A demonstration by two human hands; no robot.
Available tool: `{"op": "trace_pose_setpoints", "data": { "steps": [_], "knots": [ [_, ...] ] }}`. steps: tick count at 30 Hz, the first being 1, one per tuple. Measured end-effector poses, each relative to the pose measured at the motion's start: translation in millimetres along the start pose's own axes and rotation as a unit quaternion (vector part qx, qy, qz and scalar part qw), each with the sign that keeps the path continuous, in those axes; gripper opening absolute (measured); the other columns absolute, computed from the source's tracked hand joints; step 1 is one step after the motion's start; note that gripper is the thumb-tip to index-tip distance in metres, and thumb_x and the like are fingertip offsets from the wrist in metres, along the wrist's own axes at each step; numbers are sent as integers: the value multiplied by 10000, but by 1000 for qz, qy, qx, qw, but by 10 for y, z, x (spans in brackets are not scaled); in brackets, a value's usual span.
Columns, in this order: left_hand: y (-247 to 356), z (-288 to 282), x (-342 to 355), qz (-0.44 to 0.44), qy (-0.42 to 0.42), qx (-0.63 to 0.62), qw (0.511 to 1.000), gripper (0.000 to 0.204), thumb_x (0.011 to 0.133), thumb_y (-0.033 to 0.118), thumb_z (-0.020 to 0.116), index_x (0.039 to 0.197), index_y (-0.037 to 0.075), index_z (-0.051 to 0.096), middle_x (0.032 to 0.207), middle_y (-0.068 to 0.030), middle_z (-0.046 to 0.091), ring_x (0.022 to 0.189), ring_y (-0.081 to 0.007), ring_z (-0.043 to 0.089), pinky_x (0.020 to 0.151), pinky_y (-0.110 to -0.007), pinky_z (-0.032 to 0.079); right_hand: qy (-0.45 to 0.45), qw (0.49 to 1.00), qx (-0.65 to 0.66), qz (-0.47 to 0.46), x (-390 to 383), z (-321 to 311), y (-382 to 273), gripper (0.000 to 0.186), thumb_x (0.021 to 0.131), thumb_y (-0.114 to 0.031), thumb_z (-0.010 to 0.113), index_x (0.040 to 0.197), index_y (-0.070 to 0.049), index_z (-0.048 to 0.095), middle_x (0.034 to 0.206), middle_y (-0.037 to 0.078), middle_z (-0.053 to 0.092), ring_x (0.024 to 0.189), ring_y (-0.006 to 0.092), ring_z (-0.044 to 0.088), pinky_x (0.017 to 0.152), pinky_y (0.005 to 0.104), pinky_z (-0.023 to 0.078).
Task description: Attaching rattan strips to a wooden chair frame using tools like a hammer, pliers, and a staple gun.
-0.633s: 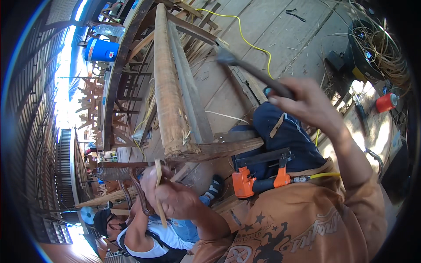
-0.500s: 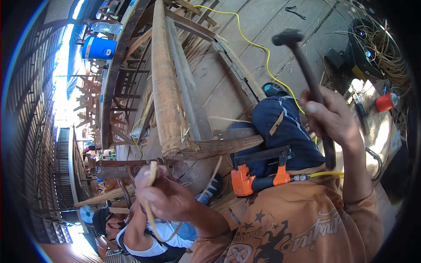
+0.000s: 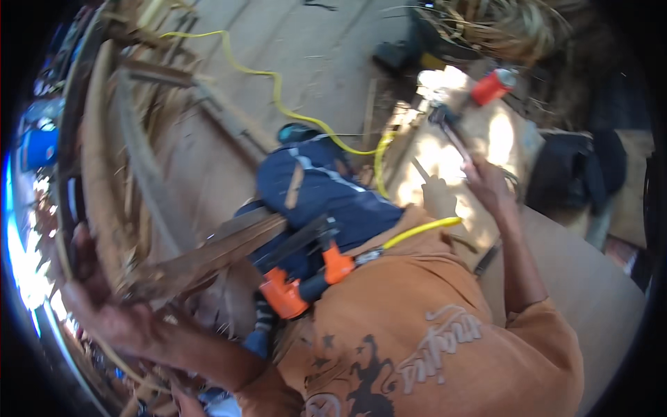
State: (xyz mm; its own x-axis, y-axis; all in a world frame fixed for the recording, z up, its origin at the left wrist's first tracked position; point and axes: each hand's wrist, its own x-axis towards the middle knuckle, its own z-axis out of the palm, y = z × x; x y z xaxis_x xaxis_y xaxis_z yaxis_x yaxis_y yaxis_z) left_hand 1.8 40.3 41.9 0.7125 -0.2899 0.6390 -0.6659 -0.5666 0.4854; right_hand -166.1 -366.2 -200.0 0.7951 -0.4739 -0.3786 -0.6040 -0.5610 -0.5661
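My right hand (image 3: 490, 186) is out over the sunlit board on the right, closed around the handle of a hammer (image 3: 451, 132). The hammer's dark head points away from me, and motion smears it. My left hand (image 3: 114, 316), also blurred, is at the near corner of a wooden frame (image 3: 104, 174). Its fingers are bent around a thin, pale cane strip (image 3: 64, 260) that runs up and down past the hand. Across my lap rests an orange and black air stapler (image 3: 283, 293), touched by neither hand.
A yellow air hose (image 3: 278, 97) crosses the plank floor and joins the stapler. A red can (image 3: 493, 87) stands on the board (image 3: 549, 243). Behind it lies a bundle of cane strips (image 3: 514, 28). A blue cooler (image 3: 38, 148) sits at the far left.
My view has turned to the right. My right hand has carried the hammer from above my lap out over the board. My left hand keeps the cane strip and now appears lower left.
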Motion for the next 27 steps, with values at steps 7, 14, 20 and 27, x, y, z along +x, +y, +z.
{"op": "trace_pose_setpoints", "data": {
  "steps": [7,14,20,27],
  "knots": [
    [-284,-359,-192,-219,257,-228,913,436,962,244,342,1277,-50,409,1255,-238,475,1171,-343,462,1039,-477,334,-36,993,-38,104,-806,512,1071,213,777,-178,635,907,-12,604,791,166,614,731,284,613,651,373,468],
    [-1216,-458,-1446,-180,-134,352,908,365,858,194,557,1104,-75,537,1113,-224,572,1014,-285,567,861,-390,438,23,991,-105,78,-778,611,1129,274,796,-221,623,1021,-72,574,840,173,566,814,354,571,716,398,467],
    [-1216,94,-2001,-541,213,-208,786,332,866,209,575,1113,-8,526,1074,-133,581,868,-225,563,642,-341,476,247,926,-239,-156,-390,322,1141,214,774,-88,597,987,-70,591,861,161,586,783,323,575,690,370,474],
    [-1069,346,-1842,-537,252,-241,768,387,916,183,492,1232,-37,445,1254,-160,479,1138,-237,473,995,-360,368,-3,998,-39,46,-990,543,997,176,821,-120,572,981,-49,580,879,177,591,828,336,588,741,396,478]
  ]
}}
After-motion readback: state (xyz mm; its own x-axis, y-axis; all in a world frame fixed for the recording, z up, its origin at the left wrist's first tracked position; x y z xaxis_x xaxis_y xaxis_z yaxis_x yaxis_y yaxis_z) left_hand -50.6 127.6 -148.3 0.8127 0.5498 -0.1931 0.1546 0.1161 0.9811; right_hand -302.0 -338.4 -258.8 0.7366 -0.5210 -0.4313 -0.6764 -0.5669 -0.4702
